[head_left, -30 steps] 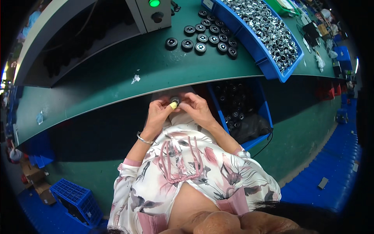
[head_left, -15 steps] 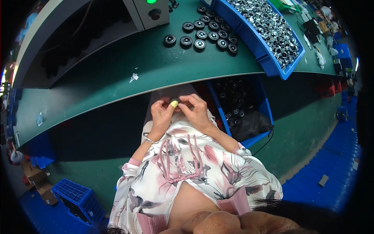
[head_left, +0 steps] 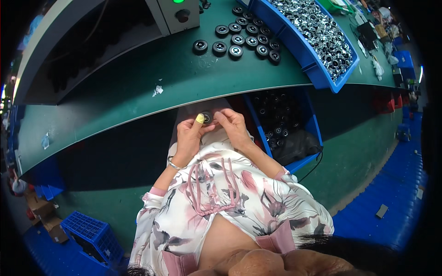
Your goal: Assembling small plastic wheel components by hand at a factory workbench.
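As left fingers (head_left: 196, 125) clamp a disc (head_left: 207, 118) (right fingers' (head_left: 226, 115) hold unclear), open bench (head_left: 115, 99) lies beyond the edge (head_left: 152, 117).

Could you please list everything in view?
Held disc: one, dark, in left hand
Table discs: about seventeen, black, upper middle
Rings: many, silver, in tray
Tray: one, blue, table's right
Table: one, green, across top
Machine: one, grey, upper left
Bin: one, blue, below table
Bin parts: many, black, inside bin
Crate: one, blue, lower left
Boxes: several, brown, far left
Clutter: uncountable, mixed colours, far right
Left hand: one, yellow-capped thumb, centre
Right hand: one, bare, centre
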`<act>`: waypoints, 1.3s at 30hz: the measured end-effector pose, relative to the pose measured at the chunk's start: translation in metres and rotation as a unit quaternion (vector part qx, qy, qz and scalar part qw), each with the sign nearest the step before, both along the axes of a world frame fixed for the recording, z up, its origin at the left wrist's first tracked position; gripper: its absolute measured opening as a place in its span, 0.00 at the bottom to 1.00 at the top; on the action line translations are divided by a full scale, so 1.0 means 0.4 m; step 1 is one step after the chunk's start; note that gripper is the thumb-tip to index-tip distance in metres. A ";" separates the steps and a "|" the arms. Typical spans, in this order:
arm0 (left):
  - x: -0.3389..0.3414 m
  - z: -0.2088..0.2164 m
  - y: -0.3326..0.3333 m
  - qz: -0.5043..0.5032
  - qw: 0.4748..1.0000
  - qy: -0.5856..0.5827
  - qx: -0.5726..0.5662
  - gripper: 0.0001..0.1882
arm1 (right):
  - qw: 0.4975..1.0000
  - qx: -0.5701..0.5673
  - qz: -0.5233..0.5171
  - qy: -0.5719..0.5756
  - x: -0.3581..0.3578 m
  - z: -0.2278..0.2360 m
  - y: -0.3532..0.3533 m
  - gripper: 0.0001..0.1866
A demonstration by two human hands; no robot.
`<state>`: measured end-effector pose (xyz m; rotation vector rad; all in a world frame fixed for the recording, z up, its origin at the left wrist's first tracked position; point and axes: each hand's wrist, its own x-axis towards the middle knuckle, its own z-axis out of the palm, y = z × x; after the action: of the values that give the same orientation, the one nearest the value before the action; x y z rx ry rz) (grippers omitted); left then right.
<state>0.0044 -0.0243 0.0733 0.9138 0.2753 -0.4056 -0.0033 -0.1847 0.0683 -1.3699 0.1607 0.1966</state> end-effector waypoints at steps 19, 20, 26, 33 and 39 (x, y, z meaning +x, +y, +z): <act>-0.016 -0.054 0.026 -0.032 0.990 0.061 -0.122 0.13 | 0.991 0.116 0.029 0.068 -0.011 -0.021 0.010 0.12; -0.017 -0.050 0.020 -0.014 0.998 0.032 -0.050 0.10 | 0.991 0.104 0.037 0.078 -0.009 -0.026 0.008 0.11; -0.021 0.014 0.010 0.010 0.854 -0.305 0.422 0.12 | 0.987 0.140 0.019 0.076 -0.026 -0.010 -0.008 0.12; -0.024 0.029 -0.005 0.010 0.882 -0.286 0.374 0.19 | 0.990 0.129 0.016 0.058 -0.031 0.002 -0.007 0.17; -0.027 0.043 0.011 -0.024 0.826 -0.353 0.439 0.25 | 0.973 0.208 0.020 0.099 -0.038 0.009 -0.008 0.16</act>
<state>-0.0062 -0.0198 0.0904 1.9119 -0.2884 0.0733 -0.0184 -0.1878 0.0718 -0.9349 0.2428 0.3796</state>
